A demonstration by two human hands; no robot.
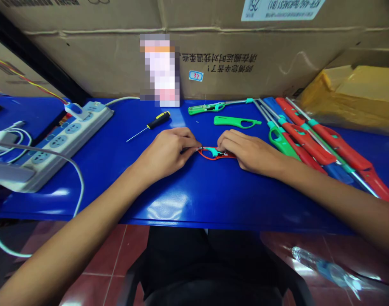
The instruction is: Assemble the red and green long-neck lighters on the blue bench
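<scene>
My left hand [170, 151] is closed with its fingers pinched on the nozzle end of a red gas lighter [214, 153]. At the other end, my right hand [245, 149] has its fingers closed on the handle. The lighter's casing looks opened, with a teal trigger and inner parts showing; my fingers hide both its ends. Beyond my hands lie a green lighter [210, 108] with its insides exposed and a loose green casing half [235, 122]. A black and yellow screwdriver [158, 120] rests behind my left hand.
Several red, green and blue lighters [322, 140] are piled at the right. A white power strip [65, 142] with cables lies at the left of the blue table [169, 199]. Cardboard [118, 63] stands along the back, and a taped package [356, 93] sits at the back right.
</scene>
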